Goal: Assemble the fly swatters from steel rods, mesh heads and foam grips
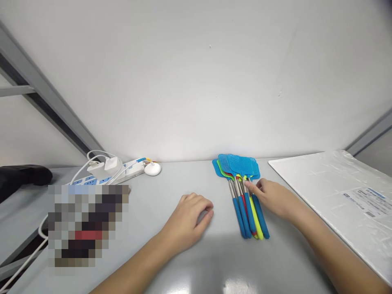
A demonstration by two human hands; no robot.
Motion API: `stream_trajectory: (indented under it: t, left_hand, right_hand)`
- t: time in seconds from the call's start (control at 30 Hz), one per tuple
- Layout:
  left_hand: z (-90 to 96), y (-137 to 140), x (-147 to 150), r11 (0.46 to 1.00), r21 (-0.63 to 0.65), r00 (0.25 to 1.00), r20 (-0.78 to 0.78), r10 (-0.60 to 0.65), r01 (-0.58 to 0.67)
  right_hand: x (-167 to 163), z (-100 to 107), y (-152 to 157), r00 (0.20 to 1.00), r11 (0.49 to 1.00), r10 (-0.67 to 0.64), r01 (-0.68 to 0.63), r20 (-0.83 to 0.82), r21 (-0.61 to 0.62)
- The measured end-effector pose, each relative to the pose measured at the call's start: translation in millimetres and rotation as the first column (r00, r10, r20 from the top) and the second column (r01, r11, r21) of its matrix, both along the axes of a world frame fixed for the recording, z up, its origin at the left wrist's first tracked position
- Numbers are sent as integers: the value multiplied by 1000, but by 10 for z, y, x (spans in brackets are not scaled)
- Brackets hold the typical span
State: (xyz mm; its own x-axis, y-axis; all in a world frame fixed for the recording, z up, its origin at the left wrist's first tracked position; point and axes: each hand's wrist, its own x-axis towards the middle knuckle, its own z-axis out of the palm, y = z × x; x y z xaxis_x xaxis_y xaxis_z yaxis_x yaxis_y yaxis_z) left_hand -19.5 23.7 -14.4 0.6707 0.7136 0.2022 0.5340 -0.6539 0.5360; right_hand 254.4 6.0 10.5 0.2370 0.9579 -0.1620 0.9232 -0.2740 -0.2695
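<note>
Several telescopic fly swatters lie in a bundle on the grey table, their mesh heads toward the wall and handles toward me. The top heads are blue; green and red ones show beneath. The handles are mostly blue, with yellow-green and red among them. My right hand is at the right side of the bundle, thumb across the metal shafts just below the heads; its other fingers are partly hidden. My left hand rests on the table left of the swatters, fingers loosely curled, thumb slightly apart, holding nothing.
A white power strip with plugs and cables stands at the back left, beside a round white device. A pixelated patch covers something at left. A plastic-wrapped white board lies at right. The white wall rises behind the table.
</note>
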Motion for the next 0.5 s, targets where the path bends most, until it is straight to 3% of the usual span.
stream_trajectory:
  t: [0.3,0.37,0.5]
  left_hand:
    - [-4,-221,87,952,174,964,-132,-230,251]
    - [-33,-250,91,913,273,949,-167,-266,304]
    - [-82,-313,120,767,525,928,-160,-336,368]
  right_hand:
    - [-475,6,256,979,988,154,-150,132,-42]
    - [-645,21,280,965,976,216,-209,150,-59]
    - [-1093,32,265,917,935,354,-348,180,-67]
